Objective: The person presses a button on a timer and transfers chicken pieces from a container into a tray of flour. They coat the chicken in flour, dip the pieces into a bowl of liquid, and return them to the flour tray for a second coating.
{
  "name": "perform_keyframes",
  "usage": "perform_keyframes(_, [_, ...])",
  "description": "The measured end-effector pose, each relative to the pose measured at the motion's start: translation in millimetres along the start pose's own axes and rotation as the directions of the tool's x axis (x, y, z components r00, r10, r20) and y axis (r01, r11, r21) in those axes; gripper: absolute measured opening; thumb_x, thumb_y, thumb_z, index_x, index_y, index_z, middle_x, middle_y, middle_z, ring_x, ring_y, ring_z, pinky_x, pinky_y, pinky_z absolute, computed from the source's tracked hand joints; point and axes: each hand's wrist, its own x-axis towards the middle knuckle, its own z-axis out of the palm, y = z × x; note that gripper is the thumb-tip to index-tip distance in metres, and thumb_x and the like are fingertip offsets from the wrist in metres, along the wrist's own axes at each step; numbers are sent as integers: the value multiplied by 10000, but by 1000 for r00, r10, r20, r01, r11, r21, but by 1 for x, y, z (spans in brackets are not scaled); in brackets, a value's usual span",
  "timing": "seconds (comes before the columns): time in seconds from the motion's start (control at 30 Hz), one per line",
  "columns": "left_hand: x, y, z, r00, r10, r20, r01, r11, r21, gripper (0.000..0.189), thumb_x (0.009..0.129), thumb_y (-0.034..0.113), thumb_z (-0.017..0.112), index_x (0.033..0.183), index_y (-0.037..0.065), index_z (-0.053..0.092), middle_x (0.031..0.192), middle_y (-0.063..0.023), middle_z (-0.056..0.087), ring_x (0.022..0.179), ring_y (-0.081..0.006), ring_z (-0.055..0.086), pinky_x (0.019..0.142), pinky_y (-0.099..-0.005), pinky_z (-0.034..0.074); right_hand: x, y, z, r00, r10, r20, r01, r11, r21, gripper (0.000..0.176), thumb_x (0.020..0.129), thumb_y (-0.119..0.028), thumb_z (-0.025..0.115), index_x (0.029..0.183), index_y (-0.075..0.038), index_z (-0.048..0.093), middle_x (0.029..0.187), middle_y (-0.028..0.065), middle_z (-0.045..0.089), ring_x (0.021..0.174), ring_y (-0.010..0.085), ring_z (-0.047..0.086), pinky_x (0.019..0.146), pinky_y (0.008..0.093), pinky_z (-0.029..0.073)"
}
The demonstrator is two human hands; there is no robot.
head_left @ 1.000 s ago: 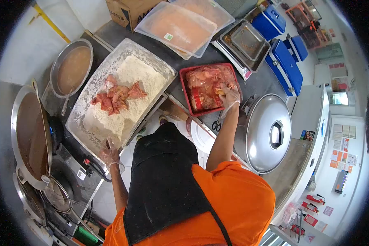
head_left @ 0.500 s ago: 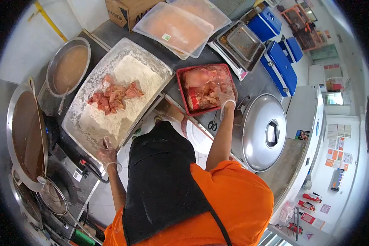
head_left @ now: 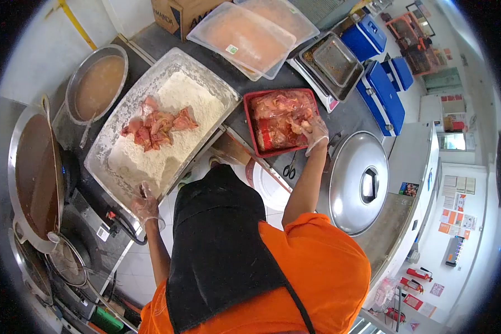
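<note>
My right hand (head_left: 315, 133), in a clear glove, is at the right side of a red tray (head_left: 253, 131) of raw meat, its fingers closed on a pale piece of meat (head_left: 300, 123). My left hand (head_left: 145, 206), also gloved, rests at the near edge of a large metal tray (head_left: 107, 125) of white flour (head_left: 192, 94); whether it grips anything is unclear. Several pieces of raw meat (head_left: 157, 125) lie heaped on the flour, beyond my left hand.
Left are a bowl of murky liquid (head_left: 97, 86) and a wide pan of brown liquid (head_left: 36, 172). Scissors (head_left: 289, 167) lie below the red tray, beside a large domed lid (head_left: 350, 183). Lidded containers (head_left: 242, 36), a scale with metal trays (head_left: 331, 61) and blue coolers (head_left: 379, 94) stand behind.
My right hand has shifted slightly up and right at the red tray, and a pale piece of meat now shows at its fingers. My left hand has hardly moved.
</note>
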Motion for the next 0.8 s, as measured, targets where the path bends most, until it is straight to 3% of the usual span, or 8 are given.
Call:
perform_keyframes(0.23, [-2, 13, -6, 999, -24, -32, 22, 997, -69, 354, 914, 381, 497, 958, 56, 632, 785, -179, 655, 733, -331, 643, 661, -419, 479, 16, -2, -1, 997, 1, -74, 1, 1000, 23, 281, 826, -119, 644, 1087, -68, 553, 1016, 41, 582, 990, 247, 561, 807, 369, 513])
perform_keyframes(0.3, [-2, 10, -4, 999, -25, -48, 20, 996, -90, 350, 913, 369, 502, 943, 47, 637, 783, -180, 655, 728, -327, 643, 659, -412, 480, 25, 6, -6, 896, -352, 271, 442, 651, -617, 300, 760, -151, 700, 1029, -59, 604, 1079, 56, 595, 1037, 256, 545, 846, 334, 494])
perform_keyframes(0.4, [-1, 7, -2, 996, -47, -70, 43, 997, -59, 331, 911, 334, 516, 929, 29, 642, 776, -185, 651, 715, -312, 642, 645, -396, 476, -58, -31, 61, 945, -236, 226, 288, 929, -234, 308, 719, -206, 714, 979, -59, 637, 1115, 76, 604, 1070, 254, 538, 891, 302, 468])
perform_keyframes(0.47, [-3, 24, -13, 998, -56, -27, 54, 997, -51, 309, 910, 308, 522, 926, 22, 637, 767, -191, 643, 692, -297, 633, 630, -385, 469, -78, -18, 95, 813, -368, 450, 475, 868, -147, 340, 775, -250, 692, 1056, -74, 617, 1139, 79, 598, 1069, 246, 552, 896, 338, 476])
perform_keyframes(0.53, [-2, 18, -8, 999, -41, -23, 40, 998, -47, 300, 910, 301, 523, 922, 23, 635, 760, -190, 638, 685, -292, 628, 627, -385, 466, -154, -41, 148, 836, -226, 500, 163, 972, 166, 365, 812, -258, 684, 1117, -84, 586, 1116, 87, 603, 1025, 230, 586, 882, 377, 492])
perform_keyframes(0.63, [-5, 21, -10, 1000, -1, -20, 0, 999, -54, 286, 912, 291, 522, 913, 26, 631, 751, -188, 632, 674, -288, 621, 622, -383, 462, -129, -25, 184, 795, 137, 591, 7, 972, -235, 343, 854, -257, 635, 1159, -114, 570, 1081, 95, 615, 931, 209, 623, 784, 352, 523])
perform_keyframes(0.7, [-4, 18, -9, 999, 28, -30, -30, 998, -63, 281, 913, 287, 520, 908, 28, 628, 750, -188, 630, 671, -288, 619, 621, -381, 461, -97, -6, 180, 727, -467, 503, 683, 426, -593, 413, 753, -300, 655, 1107, -95, 602, 1133, 135, 608, 1037, 282, 581, 895, 356, 459])
perform_keyframes(0.8, [-1, 8, -1, 999, -11, -50, 6, 995, -104, 280, 918, 286, 513, 923, 30, 626, 753, -193, 628, 672, -288, 617, 622, -378, 461, -63, -25, 144, 845, -350, 404, 279, -356, -892, 322, 792, -251, 574, 1066, -84, 605, 1079, 136, 595, 1024, 289, 561, 897, 375, 438])
